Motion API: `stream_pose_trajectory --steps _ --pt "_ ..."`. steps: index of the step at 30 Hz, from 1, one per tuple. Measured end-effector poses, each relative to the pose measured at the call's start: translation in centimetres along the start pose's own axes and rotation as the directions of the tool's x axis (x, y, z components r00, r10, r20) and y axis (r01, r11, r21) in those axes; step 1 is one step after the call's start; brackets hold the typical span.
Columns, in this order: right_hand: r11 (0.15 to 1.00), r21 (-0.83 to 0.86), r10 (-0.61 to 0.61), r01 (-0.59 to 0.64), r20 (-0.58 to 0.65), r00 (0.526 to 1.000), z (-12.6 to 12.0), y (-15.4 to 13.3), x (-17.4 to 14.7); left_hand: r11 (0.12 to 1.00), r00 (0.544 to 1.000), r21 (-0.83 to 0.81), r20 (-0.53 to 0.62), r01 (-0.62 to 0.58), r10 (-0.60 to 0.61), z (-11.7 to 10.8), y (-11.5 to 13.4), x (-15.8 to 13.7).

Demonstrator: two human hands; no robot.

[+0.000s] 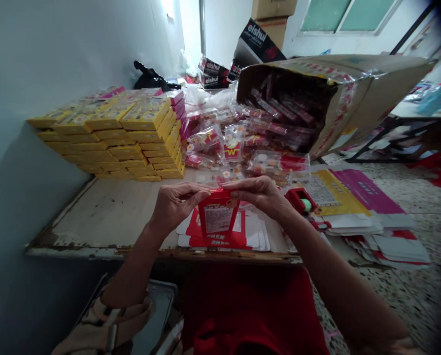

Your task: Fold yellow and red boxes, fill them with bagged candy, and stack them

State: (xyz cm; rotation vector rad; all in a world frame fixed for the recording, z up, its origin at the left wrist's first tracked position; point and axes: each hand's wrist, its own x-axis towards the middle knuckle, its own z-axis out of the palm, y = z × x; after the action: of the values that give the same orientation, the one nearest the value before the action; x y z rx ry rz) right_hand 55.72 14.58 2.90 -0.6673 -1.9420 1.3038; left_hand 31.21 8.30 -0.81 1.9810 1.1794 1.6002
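A small red box with a pale printed panel stands upright between my two hands near the table's front edge. My left hand pinches its upper left corner, thumb in front and fingers along the top. At the upper right corner my right hand grips the same box, its fingers stretched over the top edge. Beneath it lies a stack of flat red and white cartons. Just beyond the hands are several clear bags with red packets. The far side of the box is hidden.
Stacked yellow boxes stand against the left wall. A large open carton lies tipped at the back right, full of bagged packets. A red tape dispenser sits right of my hands, beside flat yellow and purple cartons.
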Motion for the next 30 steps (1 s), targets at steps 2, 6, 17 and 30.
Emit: stream_pose_trajectory --steps 2,6,17,30 --pt "0.999 0.015 0.035 -0.035 0.011 0.999 0.1 -0.2 0.5 0.999 1.0 0.042 -0.028 -0.009 0.01 0.2 -0.1 0.1" --pt "0.997 -0.082 -0.004 0.002 -0.018 1.0 0.1 -0.5 0.7 0.997 0.998 0.063 -0.03 -0.054 0.056 0.3 -0.6 0.0" --pt "0.849 -0.45 -0.301 0.277 0.019 0.953 1.5 2.0 -2.1 0.991 0.988 -0.069 0.089 -0.118 0.124 1.5 -3.4 -2.3" --pt "0.735 -0.323 0.285 -0.596 -0.651 0.703 -14.0 0.4 -15.1 0.993 0.98 -0.093 -0.176 0.078 -0.094 7.7 3.3 -3.2"
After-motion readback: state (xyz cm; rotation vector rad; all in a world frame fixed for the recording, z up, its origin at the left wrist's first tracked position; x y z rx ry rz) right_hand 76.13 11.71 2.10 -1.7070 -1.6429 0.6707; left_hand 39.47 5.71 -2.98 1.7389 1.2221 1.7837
